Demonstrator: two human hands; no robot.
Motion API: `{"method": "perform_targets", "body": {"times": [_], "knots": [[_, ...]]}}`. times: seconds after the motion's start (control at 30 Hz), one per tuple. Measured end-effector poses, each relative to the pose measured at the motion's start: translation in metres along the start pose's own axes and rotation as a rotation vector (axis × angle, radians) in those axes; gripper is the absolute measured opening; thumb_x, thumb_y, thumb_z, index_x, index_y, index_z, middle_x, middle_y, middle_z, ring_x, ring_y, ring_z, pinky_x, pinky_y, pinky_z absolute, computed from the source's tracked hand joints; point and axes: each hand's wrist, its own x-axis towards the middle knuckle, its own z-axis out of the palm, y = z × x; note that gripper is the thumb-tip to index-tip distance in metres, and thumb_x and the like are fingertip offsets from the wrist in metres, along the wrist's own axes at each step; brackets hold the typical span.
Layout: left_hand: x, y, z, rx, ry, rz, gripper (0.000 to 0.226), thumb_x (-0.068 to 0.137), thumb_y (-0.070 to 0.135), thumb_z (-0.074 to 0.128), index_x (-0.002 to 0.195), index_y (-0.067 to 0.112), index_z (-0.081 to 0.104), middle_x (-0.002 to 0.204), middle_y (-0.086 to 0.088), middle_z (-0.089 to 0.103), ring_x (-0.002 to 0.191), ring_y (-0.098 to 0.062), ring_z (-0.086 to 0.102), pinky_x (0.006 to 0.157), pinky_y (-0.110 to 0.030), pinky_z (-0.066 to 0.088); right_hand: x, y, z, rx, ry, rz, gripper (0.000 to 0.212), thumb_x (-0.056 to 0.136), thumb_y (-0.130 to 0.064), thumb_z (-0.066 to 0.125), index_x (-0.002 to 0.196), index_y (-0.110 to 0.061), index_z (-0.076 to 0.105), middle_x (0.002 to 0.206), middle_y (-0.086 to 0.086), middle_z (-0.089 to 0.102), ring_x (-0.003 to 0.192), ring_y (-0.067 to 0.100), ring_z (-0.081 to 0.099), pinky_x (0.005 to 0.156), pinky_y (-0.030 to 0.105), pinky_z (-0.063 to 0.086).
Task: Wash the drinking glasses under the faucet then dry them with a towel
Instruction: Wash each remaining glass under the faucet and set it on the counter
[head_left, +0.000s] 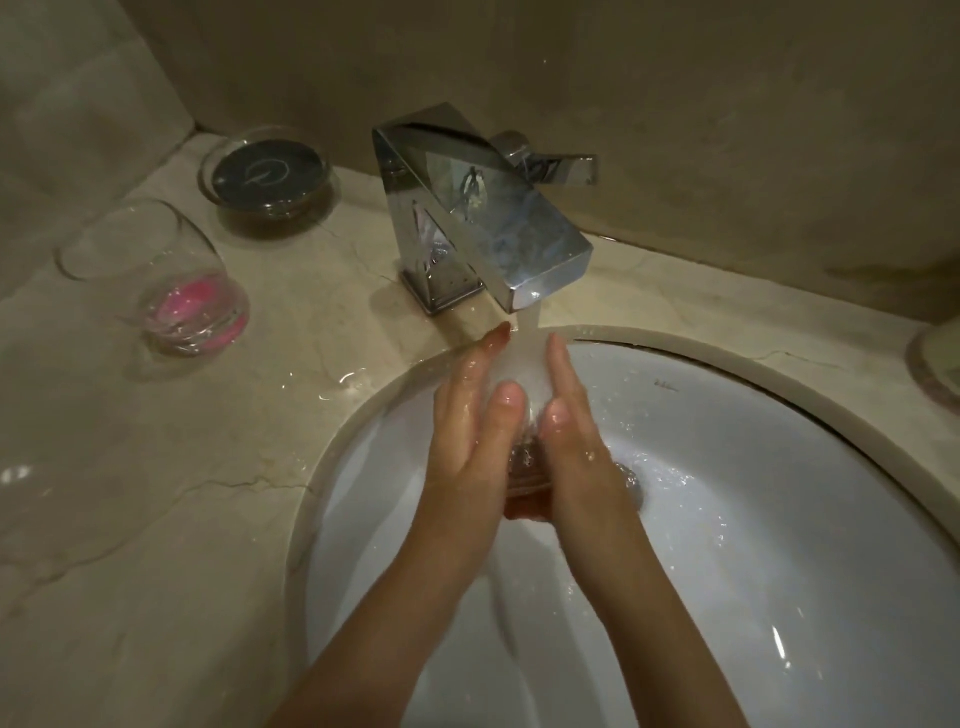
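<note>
A clear drinking glass (525, 462) sits between my two palms over the white sink (753, 493), mouth up under the stream from the chrome faucet (483, 213). Foaming water fills its upper part. My left hand (467, 431) presses its left side and my right hand (571, 431) presses its right side, the fingers of both straight and pointing at the spout, the thumbs lying on the near side. A second clear glass (171, 280) is on the wet counter at the left, with something pink showing at its base.
A round glass dish holding a dark disc (267, 176) sits in the back left corner by the wall. The faucet handle (563, 166) points right. Puddles lie on the stone counter (156, 493). A rounded object (937, 364) is cut off at the right edge.
</note>
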Motion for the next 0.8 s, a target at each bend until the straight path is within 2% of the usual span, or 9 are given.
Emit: {"method": "perform_targets", "body": {"times": [0.07, 0.13, 0.23, 0.3, 0.43, 0.57, 0.63, 0.73, 0.8], "knots": [[0.002, 0.001, -0.001, 0.092, -0.020, 0.017, 0.030, 0.082, 0.061, 0.046, 0.108, 0.076, 0.046, 0.140, 0.008, 0.046, 0.119, -0.007, 0.057, 0.089, -0.025, 0.052, 0.000, -0.001, 0.002, -0.129, 0.022, -0.020, 0.039, 0.085, -0.066, 0.026, 0.121, -0.080, 0.030, 0.079, -0.008, 0.071, 0.080, 0.009, 0.070, 0.077, 0.025, 0.057], [0.005, 0.005, 0.000, 0.073, -0.028, -0.006, 0.027, 0.084, 0.061, 0.051, 0.110, 0.070, 0.047, 0.141, 0.002, 0.046, 0.113, -0.007, 0.059, 0.077, -0.017, 0.053, 0.002, -0.001, 0.003, -0.085, 0.069, 0.014, 0.044, 0.085, -0.063, 0.029, 0.127, -0.068, 0.041, 0.075, -0.007, 0.071, 0.072, 0.009, 0.069, 0.069, 0.021, 0.056], [0.008, 0.005, -0.001, -0.121, -0.004, -0.085, 0.032, 0.088, 0.050, 0.060, 0.120, 0.050, 0.055, 0.136, 0.004, 0.054, 0.108, -0.023, 0.064, 0.072, -0.030, 0.057, 0.005, -0.005, 0.005, 0.195, 0.041, 0.062, 0.037, 0.094, -0.049, 0.036, 0.123, -0.071, 0.037, 0.082, -0.008, 0.073, 0.095, 0.031, 0.070, 0.079, 0.051, 0.056], [0.009, 0.007, -0.002, -0.230, -0.016, -0.100, 0.037, 0.089, 0.038, 0.060, 0.125, 0.039, 0.056, 0.130, 0.004, 0.061, 0.110, -0.025, 0.064, 0.070, -0.032, 0.057, 0.008, -0.008, 0.005, 0.349, -0.002, 0.100, 0.039, 0.088, -0.053, 0.035, 0.123, -0.070, 0.035, 0.090, -0.009, 0.075, 0.100, 0.041, 0.065, 0.084, 0.060, 0.051], [0.006, 0.005, -0.002, -0.109, 0.004, -0.075, 0.032, 0.083, 0.040, 0.050, 0.107, 0.060, 0.061, 0.125, 0.008, 0.062, 0.101, -0.005, 0.066, 0.068, -0.014, 0.052, 0.010, -0.005, 0.003, 0.163, -0.015, 0.058, 0.044, 0.088, -0.060, 0.029, 0.131, -0.071, 0.028, 0.090, -0.014, 0.073, 0.086, 0.018, 0.073, 0.078, 0.042, 0.059], [0.001, 0.007, 0.001, 0.149, -0.044, 0.027, 0.029, 0.082, 0.051, 0.050, 0.102, 0.072, 0.052, 0.141, 0.012, 0.041, 0.110, 0.018, 0.050, 0.077, -0.001, 0.043, 0.005, -0.003, 0.003, -0.079, 0.016, -0.048, 0.040, 0.090, -0.058, 0.023, 0.121, -0.083, 0.021, 0.086, -0.019, 0.071, 0.081, 0.012, 0.070, 0.073, 0.026, 0.058], [0.002, 0.007, 0.001, 0.051, -0.031, -0.020, 0.030, 0.080, 0.049, 0.054, 0.102, 0.068, 0.056, 0.137, 0.015, 0.046, 0.107, 0.012, 0.057, 0.074, -0.007, 0.049, 0.007, -0.001, 0.003, -0.033, 0.007, -0.045, 0.040, 0.096, -0.051, 0.025, 0.128, -0.076, 0.024, 0.087, -0.028, 0.069, 0.085, 0.016, 0.071, 0.073, 0.030, 0.058], [0.005, 0.003, -0.002, -0.147, -0.014, -0.101, 0.033, 0.077, 0.041, 0.056, 0.102, 0.062, 0.062, 0.132, 0.009, 0.059, 0.110, -0.008, 0.063, 0.076, -0.019, 0.054, 0.010, 0.001, 0.003, 0.186, -0.001, 0.037, 0.041, 0.097, -0.054, 0.030, 0.136, -0.066, 0.028, 0.099, -0.009, 0.074, 0.094, 0.042, 0.067, 0.068, 0.042, 0.053], [0.005, 0.001, -0.003, -0.161, -0.015, -0.095, 0.036, 0.080, 0.035, 0.052, 0.100, 0.063, 0.063, 0.133, 0.007, 0.059, 0.115, -0.013, 0.063, 0.074, -0.021, 0.055, 0.011, 0.000, 0.003, 0.217, -0.021, 0.057, 0.042, 0.094, -0.060, 0.028, 0.135, -0.067, 0.026, 0.100, -0.008, 0.074, 0.098, 0.045, 0.065, 0.069, 0.042, 0.053]]}}
